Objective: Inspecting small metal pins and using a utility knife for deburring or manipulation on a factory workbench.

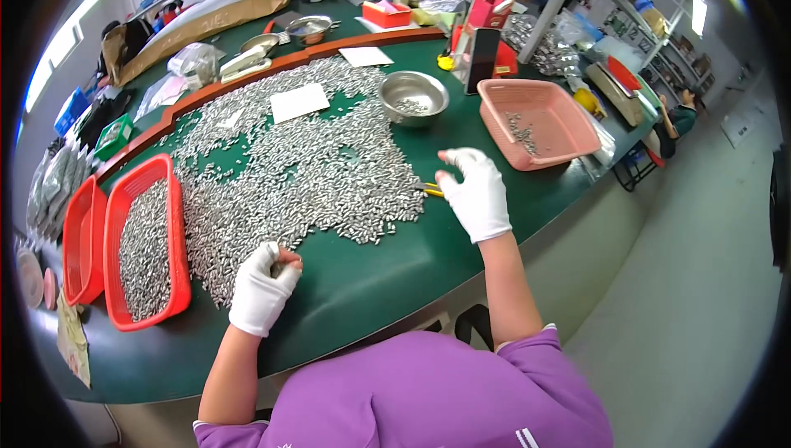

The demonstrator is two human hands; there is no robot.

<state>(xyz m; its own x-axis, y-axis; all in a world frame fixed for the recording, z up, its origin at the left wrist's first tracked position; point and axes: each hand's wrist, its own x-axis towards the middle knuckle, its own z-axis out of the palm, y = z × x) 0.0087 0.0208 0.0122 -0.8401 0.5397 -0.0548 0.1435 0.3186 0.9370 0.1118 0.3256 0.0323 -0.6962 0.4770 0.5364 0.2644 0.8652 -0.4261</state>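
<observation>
Head view: the left hand (262, 287), in a white knit glove, is curled with its fingertips pinched together at the near edge of the wide heap of small silvery metal cylinders (288, 172), seemingly nipping one or two of them, though the tiny parts between the fingers are too small to make out. The right hand (476, 194), also in a white glove, rests at the heap's right edge with its fingers bent downward and closed around a small yellow-handled tool (430, 190), whose tip points left toward the parts.

The heap spreads over most of the dark green counter (371, 283), from just in front of the person to the brown wooden strip (288, 60) that crosses the counter farther back. A white paper card (300, 102) lies on the heap's far part, and a second white card (366, 56) lies just beyond it near the strip.

Left of the left hand stands a red plastic mesh basket (177, 283) filled with the same metal parts, with another red basket (82, 242) just beside it on the outer side. Beyond the right hand sits a round stainless steel bowl (414, 95) holding a few parts, and to its right a pink plastic mesh basket (540, 122) with a small scatter of parts inside.

The person's purple sleeves and shoulders fill the lower edge of the view.
</observation>
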